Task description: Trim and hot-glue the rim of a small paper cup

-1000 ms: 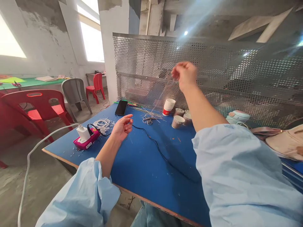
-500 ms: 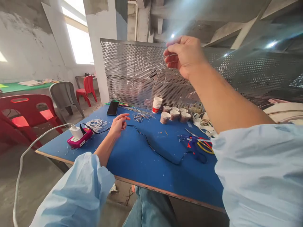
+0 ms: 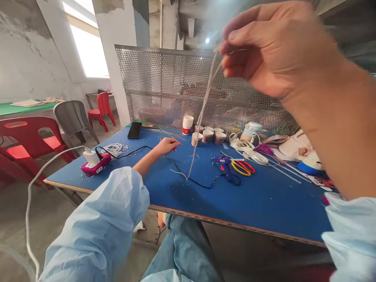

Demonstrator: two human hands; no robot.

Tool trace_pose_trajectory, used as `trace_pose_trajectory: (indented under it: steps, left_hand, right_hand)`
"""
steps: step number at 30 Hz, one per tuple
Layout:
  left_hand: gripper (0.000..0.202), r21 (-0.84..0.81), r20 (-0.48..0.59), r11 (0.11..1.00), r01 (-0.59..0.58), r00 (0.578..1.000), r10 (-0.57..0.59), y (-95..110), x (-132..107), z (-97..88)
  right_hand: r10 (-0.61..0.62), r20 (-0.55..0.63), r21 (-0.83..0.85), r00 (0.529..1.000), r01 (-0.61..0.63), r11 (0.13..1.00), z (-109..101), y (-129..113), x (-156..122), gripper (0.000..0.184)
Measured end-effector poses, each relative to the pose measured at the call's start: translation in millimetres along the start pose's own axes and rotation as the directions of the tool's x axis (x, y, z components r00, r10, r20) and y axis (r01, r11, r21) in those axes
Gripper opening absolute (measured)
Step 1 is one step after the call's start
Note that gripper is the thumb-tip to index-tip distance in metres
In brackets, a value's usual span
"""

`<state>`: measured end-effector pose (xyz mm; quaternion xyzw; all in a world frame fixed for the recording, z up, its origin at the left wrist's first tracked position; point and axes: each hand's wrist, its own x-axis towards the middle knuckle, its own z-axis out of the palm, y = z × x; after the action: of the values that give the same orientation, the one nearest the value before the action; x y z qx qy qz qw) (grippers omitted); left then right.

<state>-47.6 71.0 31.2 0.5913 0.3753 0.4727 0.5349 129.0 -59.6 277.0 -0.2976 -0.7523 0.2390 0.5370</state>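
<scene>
High at the upper right, my right hand [image 3: 258, 47] pinches a thin whitish cord [image 3: 202, 105] between thumb and fingers. The doubled strands hang down, and their lower end bends near the blue tabletop. My left hand [image 3: 167, 146] is low over the table, left of the cord, its fingers curled together; whether anything is in them I cannot make out. Behind the cord stand several small cups [image 3: 197, 138] with brown wrapping on their sides. A blue glue gun [image 3: 225, 162] lies to the right, beside yellow-and-red-handled scissors [image 3: 243, 167].
A magenta power strip [image 3: 95, 166] with a white plug sits at the table's left, near a coil of white cord [image 3: 113, 149]. A phone [image 3: 134, 130] and stacked paper cups [image 3: 187, 124] stand farther back. A black cable [image 3: 202, 184] crosses the tabletop [image 3: 264, 211].
My right hand has come closer and to the right, drawing the cord up off the table's back. My left hand has moved right, its fingers now more curled. The view has turned rightward.
</scene>
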Motion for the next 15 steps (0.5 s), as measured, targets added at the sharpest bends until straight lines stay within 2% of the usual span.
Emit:
trace_pose_trajectory:
  steps: [2,5,6,8,10,11,13,15]
  left_hand:
    - [0.01,-0.013,-0.037,1.0,0.022,0.999,-0.022,-1,8,-7.8]
    - [0.006,-0.042,-0.074,0.999,0.035,0.997,-0.038,5,14,-12.0]
    - [0.006,-0.049,-0.073,0.998,0.036,0.997,-0.04,8,13,-9.6]
    - [0.008,-0.062,-0.044,0.997,0.04,0.998,-0.042,15,6,1.6]
    - [0.016,-0.047,0.056,0.998,0.043,0.998,-0.04,22,-8,19.5]
    - [0.021,-0.008,0.161,0.999,0.031,0.987,-0.029,25,-17,29.2]
    - [0.027,0.172,0.372,0.984,-0.036,0.928,-0.031,30,-38,45.6]
    - [0.028,0.388,0.478,0.903,-0.183,0.878,-0.027,35,-56,52.8]
  right_hand:
    - [-0.035,-0.036,-0.064,0.999,0.033,0.997,-21,-7,-16,0.021]
    - [-0.114,-0.02,-0.117,0.993,0.111,0.987,-46,-5,-41,0.02]
    - [-0.103,-0.024,-0.109,0.994,0.1,0.989,-50,0,-49,0.022]
    - [-0.006,-0.049,-0.056,0.999,0.004,0.998,-49,17,-68,0.027]
    - [0.132,-0.044,0.014,0.99,-0.131,0.991,-41,39,-90,0.021]
    - [0.168,-0.031,0.03,0.985,-0.167,0.985,-35,49,-102,0.013]
    - [0.24,0.025,0.028,0.97,-0.241,0.97,-28,67,-127,0.001]
    - [0.293,0.018,-0.071,0.956,-0.291,0.954,-31,79,-153,0.005]
